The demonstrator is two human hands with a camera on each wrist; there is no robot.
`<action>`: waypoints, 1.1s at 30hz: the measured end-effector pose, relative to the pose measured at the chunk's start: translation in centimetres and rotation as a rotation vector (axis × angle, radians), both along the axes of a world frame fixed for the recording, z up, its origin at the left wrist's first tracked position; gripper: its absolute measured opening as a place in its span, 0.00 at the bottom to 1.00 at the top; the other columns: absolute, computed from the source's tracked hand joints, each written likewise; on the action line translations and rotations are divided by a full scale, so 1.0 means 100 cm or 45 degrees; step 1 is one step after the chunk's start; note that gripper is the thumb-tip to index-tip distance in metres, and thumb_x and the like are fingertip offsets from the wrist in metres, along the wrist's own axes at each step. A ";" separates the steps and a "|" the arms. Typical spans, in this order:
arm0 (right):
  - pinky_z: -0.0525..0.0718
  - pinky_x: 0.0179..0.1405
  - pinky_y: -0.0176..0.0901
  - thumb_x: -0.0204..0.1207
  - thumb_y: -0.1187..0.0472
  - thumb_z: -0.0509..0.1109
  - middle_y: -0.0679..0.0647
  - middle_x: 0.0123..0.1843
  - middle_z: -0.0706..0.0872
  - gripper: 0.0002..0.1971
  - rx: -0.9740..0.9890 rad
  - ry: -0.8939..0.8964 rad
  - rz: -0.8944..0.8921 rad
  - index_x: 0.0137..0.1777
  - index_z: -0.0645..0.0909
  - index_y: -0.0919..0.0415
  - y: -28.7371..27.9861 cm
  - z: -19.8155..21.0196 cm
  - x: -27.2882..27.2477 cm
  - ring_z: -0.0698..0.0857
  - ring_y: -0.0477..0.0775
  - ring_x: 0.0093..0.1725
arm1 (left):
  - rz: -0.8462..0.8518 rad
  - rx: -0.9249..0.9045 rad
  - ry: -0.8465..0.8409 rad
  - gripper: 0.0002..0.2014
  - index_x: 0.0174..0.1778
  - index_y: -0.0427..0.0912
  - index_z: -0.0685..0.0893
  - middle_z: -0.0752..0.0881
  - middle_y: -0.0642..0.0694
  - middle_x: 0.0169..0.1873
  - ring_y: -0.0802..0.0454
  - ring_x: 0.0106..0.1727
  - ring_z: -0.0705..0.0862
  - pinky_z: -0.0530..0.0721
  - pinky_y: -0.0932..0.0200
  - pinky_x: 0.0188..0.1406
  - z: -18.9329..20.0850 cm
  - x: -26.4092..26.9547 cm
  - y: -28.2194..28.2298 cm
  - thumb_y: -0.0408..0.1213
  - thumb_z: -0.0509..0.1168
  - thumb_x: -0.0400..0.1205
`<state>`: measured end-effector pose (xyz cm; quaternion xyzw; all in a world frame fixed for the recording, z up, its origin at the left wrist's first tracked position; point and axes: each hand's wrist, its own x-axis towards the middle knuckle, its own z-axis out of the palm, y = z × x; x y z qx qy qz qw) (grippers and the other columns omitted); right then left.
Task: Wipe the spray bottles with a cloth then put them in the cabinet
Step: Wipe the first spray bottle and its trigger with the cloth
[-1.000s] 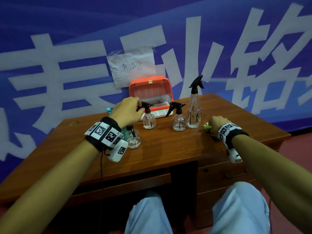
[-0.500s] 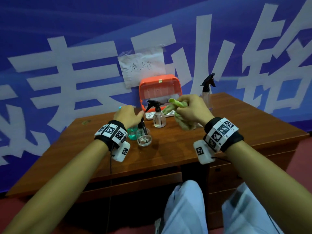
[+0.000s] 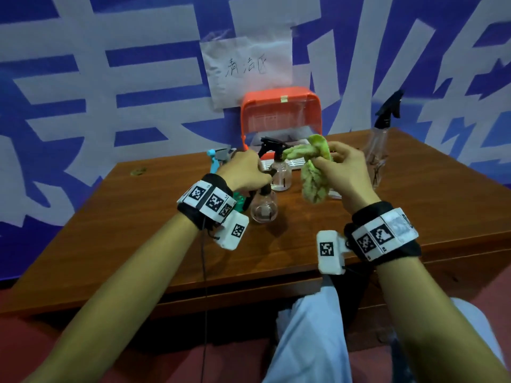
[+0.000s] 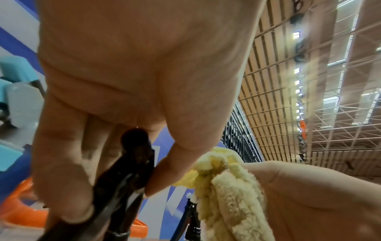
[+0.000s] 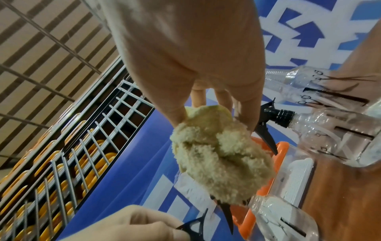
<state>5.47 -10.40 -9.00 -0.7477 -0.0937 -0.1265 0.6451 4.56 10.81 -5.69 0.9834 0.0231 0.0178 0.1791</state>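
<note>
My left hand (image 3: 258, 175) grips the black spray head (image 4: 128, 171) of a small round clear bottle (image 3: 264, 210) low on the wooden desk (image 3: 428, 217). I cannot tell whether the bottle touches the desk. Just to its right, my right hand (image 3: 323, 160) holds a bunched yellow-green cloth (image 3: 315, 178) in the air, close to the spray head. In the right wrist view the cloth (image 5: 216, 154) hangs from my fingertips. The orange cabinet (image 3: 280, 106) stands at the back of the desk.
A second round clear bottle (image 3: 280, 176) stands behind the held one. A tall clear bottle (image 3: 377, 153) is at the right, a teal bottle (image 3: 217, 158) behind my left hand. A paper sign (image 3: 246, 67) hangs on the blue banner.
My right hand lifted the cloth off the desk at the right and brought it up beside my left hand. My left hand shifted onto the near round bottle's spray head.
</note>
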 end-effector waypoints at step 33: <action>0.82 0.56 0.44 0.86 0.58 0.72 0.47 0.57 0.89 0.08 -0.256 0.011 0.201 0.55 0.93 0.56 0.013 -0.080 0.011 0.87 0.48 0.56 | -0.412 0.032 -0.047 0.07 0.48 0.46 0.79 0.83 0.55 0.39 0.58 0.40 0.81 0.72 0.57 0.36 -0.018 0.002 -0.023 0.45 0.68 0.87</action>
